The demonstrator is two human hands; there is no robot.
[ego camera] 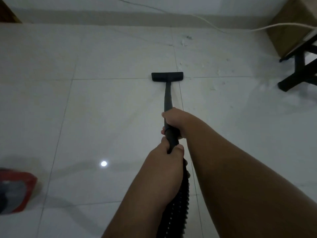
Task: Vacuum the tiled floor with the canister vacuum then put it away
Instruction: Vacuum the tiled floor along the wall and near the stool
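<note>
Red canister (15, 191), one, sits well left of the nozzle (167, 76) and nearer the person, not yet put away. Behind the nozzle, one wand (167, 97) carries two hands, left hand (169, 157) then right hand (175, 121), fingers of both clamped round it. Right of the nozzle, scattered dust specks (188, 38) remain, so vacuuming seems unfinished.

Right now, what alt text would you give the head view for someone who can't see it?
Both hands hold a black vacuum wand, right-hand grip ahead of left-hand grip, its floor head flat on the pale tiled floor. Scattered debris lies beyond the head; the red canister sits at lower left, a black stand at upper right.
</note>
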